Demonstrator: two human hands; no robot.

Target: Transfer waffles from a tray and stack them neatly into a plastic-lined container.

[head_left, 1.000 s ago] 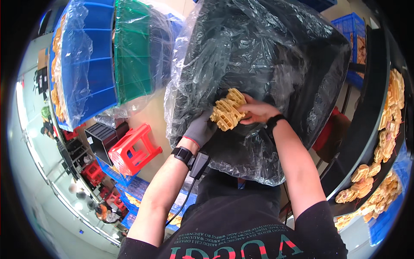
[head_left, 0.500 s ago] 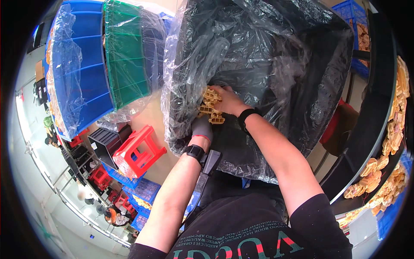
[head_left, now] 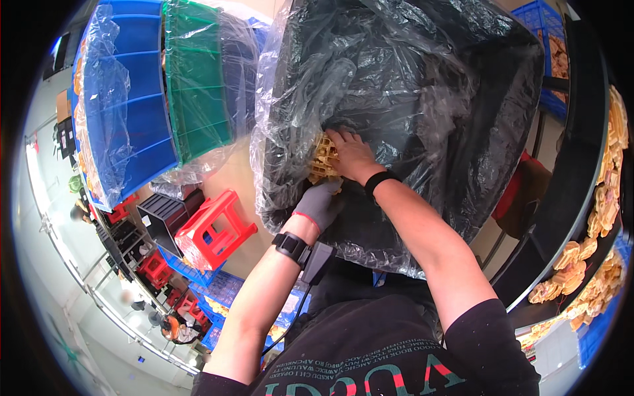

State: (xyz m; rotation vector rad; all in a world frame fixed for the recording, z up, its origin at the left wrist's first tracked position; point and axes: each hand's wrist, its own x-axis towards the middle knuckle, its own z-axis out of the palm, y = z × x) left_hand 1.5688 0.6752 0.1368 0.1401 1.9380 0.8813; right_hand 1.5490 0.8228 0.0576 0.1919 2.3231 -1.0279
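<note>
Hiding tan pieces (head_left: 323,160) partly — both hands (head_left: 354,157).

Yellow pieces (head_left: 323,160) partly hidden; liner (head_left: 383,72) cropped

A dark bin (head_left: 496,99) wears clear plastic film (head_left: 290,115) over its rim, with tan lattice-like pieces (head_left: 323,162) inside, near its left wall.

A red plastic stool (head_left: 193,240) is sitting beside a black plastic crate (head_left: 160,218), while a ribbed blue plastic bin (head_left: 142,92) is standing beside a ribbed green one (head_left: 197,92).
</note>
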